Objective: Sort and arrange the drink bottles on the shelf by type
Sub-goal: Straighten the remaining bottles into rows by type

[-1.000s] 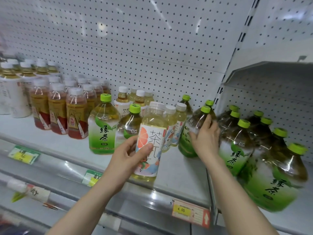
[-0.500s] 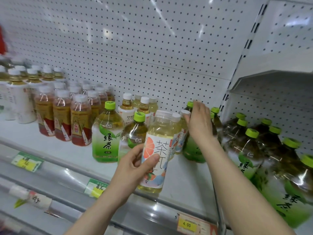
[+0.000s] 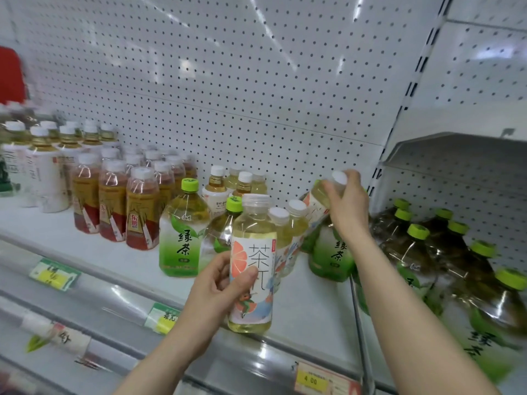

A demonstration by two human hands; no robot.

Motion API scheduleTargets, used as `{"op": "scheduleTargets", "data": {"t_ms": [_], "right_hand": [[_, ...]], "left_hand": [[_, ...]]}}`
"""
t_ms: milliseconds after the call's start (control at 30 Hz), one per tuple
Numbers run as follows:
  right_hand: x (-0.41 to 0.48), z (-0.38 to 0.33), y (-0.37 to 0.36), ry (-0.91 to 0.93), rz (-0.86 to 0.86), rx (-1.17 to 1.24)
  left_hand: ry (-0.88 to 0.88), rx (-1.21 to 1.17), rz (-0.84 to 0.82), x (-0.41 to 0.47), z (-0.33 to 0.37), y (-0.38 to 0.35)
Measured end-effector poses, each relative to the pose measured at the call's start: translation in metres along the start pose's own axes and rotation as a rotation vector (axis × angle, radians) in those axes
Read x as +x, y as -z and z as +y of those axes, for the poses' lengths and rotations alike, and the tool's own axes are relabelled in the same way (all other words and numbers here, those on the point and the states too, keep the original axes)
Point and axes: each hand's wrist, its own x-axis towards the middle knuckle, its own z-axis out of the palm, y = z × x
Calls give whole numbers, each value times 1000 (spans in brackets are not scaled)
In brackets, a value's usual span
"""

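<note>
Your left hand (image 3: 219,286) is wrapped round the grapefruit tea bottle (image 3: 252,269), thumb across the label, holding it upright at the front edge of the shelf (image 3: 114,252). Your right hand (image 3: 346,206) grips a tilted bottle (image 3: 315,201) just under its white cap. It looks like the same tea and sits higher than its neighbours, with its lower end hidden behind them. Below that hand stands a green tea bottle (image 3: 330,252). The step in hand, as I judge it, is gathering the white-capped teas into one group, and a white-capped pair (image 3: 282,238) stands just behind the bottle in your left hand. Bring the tilted bottle across above the caps and right it before it goes down. Set it beside the pair, not among the green caps. A grip that high lets the base swing, so move slowly past the nearby necks, since one knock could topple the row. Then stand the left bottle in front of the pair, label outward.
</note>
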Motion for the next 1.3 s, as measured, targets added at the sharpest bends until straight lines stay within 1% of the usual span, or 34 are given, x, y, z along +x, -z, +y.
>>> {"op": "scheduleTargets", "data": {"t_ms": [100,200,267,367,433,600,700,767,833,933,967,1033,1133,1233,1300], "right_hand": [[-6,-14,30,113,153,97],[-21,-24,56,203,234,171],[-33,-29,67,224,211,190],[-46,-31,71,192,52,136],[-51,-35,69,202,-12,129],[-27,-74,52,308,32,183],[6,-104,29,384,81,202],[31,-117,7,409,87,202],[58,-123,-17,380,37,165],[86,-111,-53,308,-72,-111],[90,-104,-64,273,-115,-158],[87,-88,-82,164,-230,-145],[84,-69,-102,84,-369,-202],[84,-58,-119,-64,-567,-211],[86,-47,-132,-119,-633,-267]], "left_hand": [[-26,-14,33,-2,-5,-3],[-37,-31,54,-7,-8,-4],[-36,-41,60,-12,-8,-5],[-39,-49,97,-22,-6,0],[-70,-29,145,-27,0,8],[-158,32,201,-22,35,43],[-264,86,208,1,73,70],[-305,96,205,22,98,87],[-318,87,188,46,120,103],[-321,92,155,74,136,126],[-314,88,141,82,136,133],[-296,75,116,95,132,146],[-277,77,81,110,125,158],[-256,78,60,121,116,164],[-233,63,53,125,111,166]]}}
